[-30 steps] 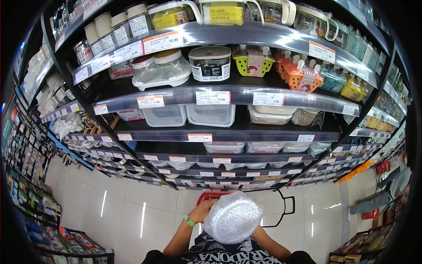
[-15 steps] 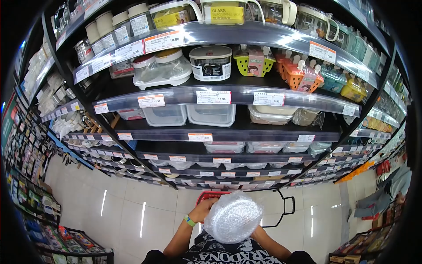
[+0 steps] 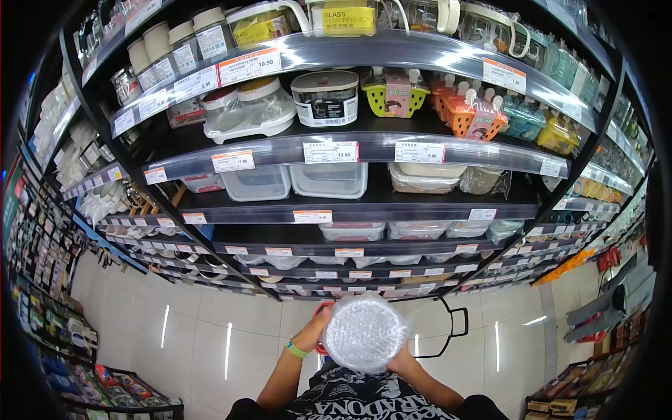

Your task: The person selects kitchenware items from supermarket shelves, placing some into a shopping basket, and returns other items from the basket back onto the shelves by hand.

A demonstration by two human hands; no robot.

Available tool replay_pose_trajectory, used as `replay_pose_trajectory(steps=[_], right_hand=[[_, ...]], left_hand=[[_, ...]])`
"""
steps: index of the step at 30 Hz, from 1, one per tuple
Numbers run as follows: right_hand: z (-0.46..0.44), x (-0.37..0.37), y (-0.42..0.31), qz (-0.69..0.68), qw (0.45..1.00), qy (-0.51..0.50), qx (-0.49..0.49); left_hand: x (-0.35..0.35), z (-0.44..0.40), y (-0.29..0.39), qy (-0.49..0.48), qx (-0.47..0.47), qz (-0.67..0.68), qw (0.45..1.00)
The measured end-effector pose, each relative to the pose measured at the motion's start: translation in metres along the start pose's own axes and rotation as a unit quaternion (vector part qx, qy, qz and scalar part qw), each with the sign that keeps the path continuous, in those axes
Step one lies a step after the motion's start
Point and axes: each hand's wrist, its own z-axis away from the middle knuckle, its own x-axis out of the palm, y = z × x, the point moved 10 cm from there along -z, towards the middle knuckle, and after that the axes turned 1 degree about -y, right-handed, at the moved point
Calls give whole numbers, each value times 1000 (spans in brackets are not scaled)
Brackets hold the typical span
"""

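A round bundle in clear bubble wrap [image 3: 365,332] is held low in front of my chest, its shiny flat face turned up toward me. My left hand [image 3: 313,333], with a yellow-green band [image 3: 296,349] at the wrist, is closed on the bundle's left edge. At its lower right edge, my right hand [image 3: 402,358] grips it too, most of the fingers hidden underneath. What lies inside the wrap cannot be made out. Behind the bundle, a red shopping basket [image 3: 321,309] shows only in part, with a black handle frame [image 3: 458,323] to the right.
Tall shelving ahead carries food containers [image 3: 329,180], a white-lidded box [image 3: 325,98], a green basket set [image 3: 395,95] and an orange basket set [image 3: 473,115]. Price labels line the shelf edges. To the right, a person in grey trousers [image 3: 600,304] stands by low display racks [image 3: 584,392].
The bundle has turned and shifted slightly left, showing its flat face more squarely. My left hand has moved down its edge, and more of my right hand shows. The view has shifted a little.
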Motion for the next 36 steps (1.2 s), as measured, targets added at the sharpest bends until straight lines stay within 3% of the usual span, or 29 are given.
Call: replay_pose_trajectory(steps=[4,10,14,18,21,23,26,31,33,36], right_hand=[[-1,9,-7,-17,999,13,-30],[-14,-30,-5,-5,997,60,-56],[-14,-43,-3,-31,997,73,-26],[-17,-88,3,20,994,104,-30],[-12,-150,35,50,986,157,19],[-10,-188,72,29,986,135,89],[9,-197,88,77,967,169,173],[-3,-248,116,160,955,207,136],[-8,-292,148,123,953,209,183],[-23,-328,162,188,932,223,216]], left_hand=[[-15,-2,-20,23,-31,-84,996],[-32,-8,-65,63,-45,3,997],[-55,-4,-119,119,-77,16,990],[-70,4,-188,113,-100,122,981],[-95,36,-260,148,-163,120,968],[-95,52,-277,164,-180,146,959],[-117,86,-319,244,-222,136,934],[-138,110,-360,294,-270,167,902],[-143,112,-369,319,-294,180,883],[-156,98,-377,333,-314,178,871]])
